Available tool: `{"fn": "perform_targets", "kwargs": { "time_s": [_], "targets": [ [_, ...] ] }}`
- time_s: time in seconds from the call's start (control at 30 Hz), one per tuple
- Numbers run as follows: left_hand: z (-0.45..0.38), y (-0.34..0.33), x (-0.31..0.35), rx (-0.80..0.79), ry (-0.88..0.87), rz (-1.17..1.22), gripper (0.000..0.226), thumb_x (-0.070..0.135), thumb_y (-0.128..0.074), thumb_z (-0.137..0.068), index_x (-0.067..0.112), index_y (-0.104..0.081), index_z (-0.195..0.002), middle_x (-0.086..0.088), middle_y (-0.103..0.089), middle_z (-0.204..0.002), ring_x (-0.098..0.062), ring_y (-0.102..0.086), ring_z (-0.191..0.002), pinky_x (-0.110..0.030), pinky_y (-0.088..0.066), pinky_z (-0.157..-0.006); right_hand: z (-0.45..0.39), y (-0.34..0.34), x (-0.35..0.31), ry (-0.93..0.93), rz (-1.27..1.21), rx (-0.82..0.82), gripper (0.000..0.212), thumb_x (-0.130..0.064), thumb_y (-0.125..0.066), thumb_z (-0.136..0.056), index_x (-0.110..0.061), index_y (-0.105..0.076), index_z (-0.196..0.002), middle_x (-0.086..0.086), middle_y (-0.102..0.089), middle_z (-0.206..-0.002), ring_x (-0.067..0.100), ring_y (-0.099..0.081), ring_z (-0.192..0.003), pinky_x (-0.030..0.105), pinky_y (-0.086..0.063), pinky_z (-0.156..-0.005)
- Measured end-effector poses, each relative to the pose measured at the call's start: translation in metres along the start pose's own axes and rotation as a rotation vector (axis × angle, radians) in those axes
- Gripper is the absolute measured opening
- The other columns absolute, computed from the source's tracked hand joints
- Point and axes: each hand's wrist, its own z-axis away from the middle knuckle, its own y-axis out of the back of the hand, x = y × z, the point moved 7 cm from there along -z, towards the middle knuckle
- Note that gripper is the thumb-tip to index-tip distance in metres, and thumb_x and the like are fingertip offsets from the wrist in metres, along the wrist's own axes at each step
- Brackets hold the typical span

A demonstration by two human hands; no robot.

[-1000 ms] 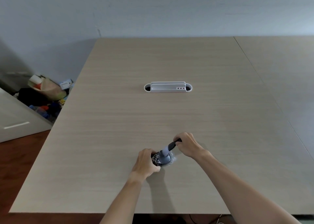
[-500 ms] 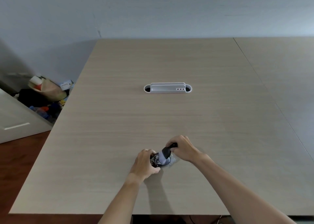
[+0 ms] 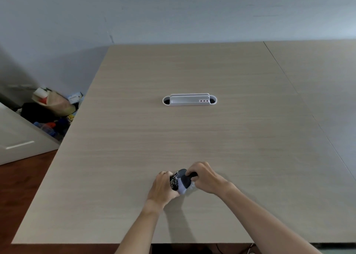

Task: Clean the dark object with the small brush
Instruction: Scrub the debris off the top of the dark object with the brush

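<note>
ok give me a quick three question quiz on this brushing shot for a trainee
1. True or false: the left hand steadies the dark object on the table.
2. Which hand has its grip on the brush? A. left B. right C. both
3. Fill in: the white tray lies ___ the hands, toward the wall.

Key: 1. true. 2. B, the right hand. 3. beyond.
</note>
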Motion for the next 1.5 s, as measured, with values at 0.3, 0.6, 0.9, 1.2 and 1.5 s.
{"fn": "perform_targets", "kwargs": {
  "time_s": [0.3, 0.6, 0.9, 1.2, 1.5],
  "targets": [
    [0.002, -0.001, -0.008, 0.011, 0.084, 0.100, 0.047, 0.042, -0.076, -0.061, 0.011, -0.061, -0.092, -0.003, -0.064, -0.090, -0.021, -0.055, -0.096, -0.027, -0.043, -0.077, -0.008, 0.014, -0.002, -0.046, -0.050, 0.062, 0.034, 0.005, -0.053, -0.065, -0.009, -0.073, -0.089, 0.005, -0.074, -0.091, 0.014, -0.060, -0.082, 0.014, -0.045, -0.070],
    [0.001, 0.000, -0.009, 0.010, 0.098, 0.149, 0.055, 0.051, -0.068, -0.050, 0.031, -0.065, -0.102, 0.008, -0.067, -0.091, -0.018, -0.059, -0.093, -0.024, -0.047, -0.076, -0.026, 0.031, 0.010, -0.224, 0.136, 0.143, 0.023, 0.012, -0.042, -0.069, 0.001, -0.059, -0.079, 0.019, -0.058, -0.092, 0.039, -0.058, -0.080, 0.041, -0.049, -0.067],
    [0.005, 0.005, -0.003, 0.021, 0.098, 0.170, 0.044, 0.037, -0.077, -0.056, 0.024, -0.066, -0.098, 0.002, -0.066, -0.090, -0.019, -0.058, -0.093, -0.026, -0.047, -0.074, -0.029, 0.012, 0.004, -0.185, -0.039, 0.049, 0.029, 0.009, -0.045, -0.073, -0.002, -0.068, -0.086, 0.017, -0.067, -0.096, 0.033, -0.061, -0.086, 0.038, -0.052, -0.073],
    [0.004, 0.009, 0.002, 0.051, 0.045, 0.142, 0.028, 0.031, -0.076, -0.058, 0.019, -0.067, -0.082, -0.001, -0.070, -0.079, -0.025, -0.060, -0.083, -0.025, -0.038, -0.067, -0.003, 0.016, 0.032, -0.268, -0.102, 0.109, 0.028, 0.005, -0.048, -0.075, -0.004, -0.071, -0.089, 0.012, -0.071, -0.095, 0.025, -0.061, -0.091, 0.028, -0.047, -0.076],
    [0.004, 0.006, -0.002, 0.061, 0.063, 0.144, 0.041, 0.036, -0.075, -0.058, 0.018, -0.067, -0.094, 0.000, -0.070, -0.088, -0.022, -0.058, -0.090, -0.025, -0.042, -0.073, -0.010, 0.018, 0.015, -0.207, -0.115, 0.144, 0.018, -0.001, -0.049, -0.082, -0.004, -0.066, -0.086, 0.004, -0.060, -0.078, 0.023, -0.052, -0.076, 0.024, -0.038, -0.059]
  ]
}}
